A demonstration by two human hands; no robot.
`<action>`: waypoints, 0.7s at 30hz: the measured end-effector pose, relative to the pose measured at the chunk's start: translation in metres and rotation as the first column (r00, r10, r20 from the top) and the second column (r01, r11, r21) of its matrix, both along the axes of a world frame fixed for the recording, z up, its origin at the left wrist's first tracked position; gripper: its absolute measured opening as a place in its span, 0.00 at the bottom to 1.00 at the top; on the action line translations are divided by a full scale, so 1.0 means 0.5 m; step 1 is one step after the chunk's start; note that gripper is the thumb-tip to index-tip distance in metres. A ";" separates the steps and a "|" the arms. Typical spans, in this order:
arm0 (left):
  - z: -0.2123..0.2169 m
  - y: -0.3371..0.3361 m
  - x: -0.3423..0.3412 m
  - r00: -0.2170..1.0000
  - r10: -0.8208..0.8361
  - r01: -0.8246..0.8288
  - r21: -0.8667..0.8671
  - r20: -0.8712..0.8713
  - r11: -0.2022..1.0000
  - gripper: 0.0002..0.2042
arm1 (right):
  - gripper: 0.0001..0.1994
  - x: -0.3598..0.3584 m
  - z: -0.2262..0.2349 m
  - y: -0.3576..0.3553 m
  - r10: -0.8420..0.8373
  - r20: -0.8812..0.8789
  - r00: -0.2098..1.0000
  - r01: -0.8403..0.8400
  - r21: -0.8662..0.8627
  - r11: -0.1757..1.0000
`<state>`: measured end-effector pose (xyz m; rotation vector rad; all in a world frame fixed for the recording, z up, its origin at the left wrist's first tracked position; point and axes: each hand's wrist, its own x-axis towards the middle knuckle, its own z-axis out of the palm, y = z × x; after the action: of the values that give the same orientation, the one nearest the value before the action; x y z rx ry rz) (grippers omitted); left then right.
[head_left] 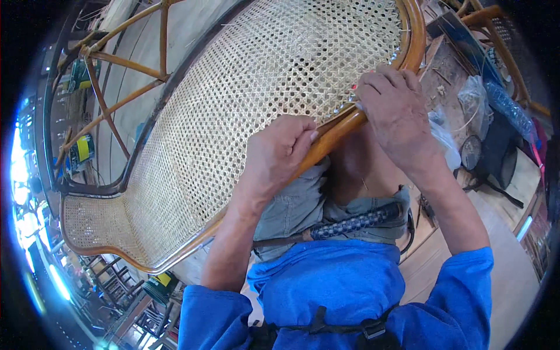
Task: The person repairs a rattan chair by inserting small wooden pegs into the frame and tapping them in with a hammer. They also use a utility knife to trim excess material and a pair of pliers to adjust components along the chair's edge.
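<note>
While both hands grip cane frame (326, 143), fingertips hidden (underside unseen).

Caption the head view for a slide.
Both hands, left hand and right hand, grip a cane-woven chair's rattan frame.
</note>
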<state>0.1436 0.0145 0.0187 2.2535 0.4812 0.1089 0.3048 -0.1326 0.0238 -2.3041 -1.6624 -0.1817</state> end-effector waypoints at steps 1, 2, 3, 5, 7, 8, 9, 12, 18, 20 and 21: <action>-0.003 0.000 0.001 1.000 -0.003 0.003 0.006 0.002 1.000 0.05 | 0.06 0.003 0.002 0.000 0.015 -0.019 1.000 -0.014 0.016 1.000; -0.005 -0.001 0.001 1.000 -0.010 0.010 0.038 -0.002 0.999 0.04 | 0.05 0.004 0.006 -0.001 0.029 -0.037 0.999 -0.028 0.031 0.999; 0.000 -0.001 -0.004 1.000 -0.009 0.009 0.080 -0.008 0.997 0.04 | 0.05 0.001 0.020 -0.002 0.064 -0.113 0.992 -0.061 0.031 0.998; 0.003 -0.002 -0.012 1.000 -0.004 0.003 0.131 0.005 0.991 0.03 | 0.05 -0.018 0.055 -0.017 0.123 -0.257 0.959 -0.120 0.030 0.992; -0.006 -0.006 -0.009 0.999 -0.011 0.005 0.138 0.042 0.990 0.02 | 0.05 -0.036 0.072 -0.039 0.115 -0.347 0.931 -0.135 -0.036 0.990; -0.006 -0.006 -0.007 0.999 -0.014 0.010 0.132 0.034 0.991 0.02 | 0.05 -0.043 0.077 -0.047 0.114 -0.393 0.912 -0.151 -0.063 0.987; -0.007 -0.006 -0.007 0.999 -0.016 0.012 0.126 0.028 0.992 0.02 | 0.05 -0.052 0.073 -0.054 0.114 -0.409 0.905 -0.151 -0.058 0.987; -0.007 -0.004 -0.006 1.000 -0.026 0.023 0.134 0.017 0.991 0.03 | 0.06 -0.069 0.052 -0.073 0.111 -0.443 0.890 -0.144 -0.042 0.989; -0.014 0.000 -0.013 0.993 -0.094 0.075 0.228 0.074 0.971 0.05 | 0.05 -0.070 0.040 -0.080 0.136 -0.464 0.875 -0.173 -0.038 0.984; -0.012 -0.001 -0.011 0.991 -0.106 0.083 0.247 0.084 0.965 0.06 | 0.06 -0.073 0.038 -0.080 0.170 -0.473 0.865 -0.204 -0.021 0.979; -0.012 -0.001 -0.011 0.990 -0.108 0.082 0.245 0.093 0.966 0.05 | 0.06 -0.075 0.041 -0.079 0.179 -0.486 0.855 -0.223 -0.033 0.974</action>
<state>0.1379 0.0139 0.0125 2.4887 0.3159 0.2479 0.2673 -0.1724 0.0445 -1.9874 -1.6446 0.4846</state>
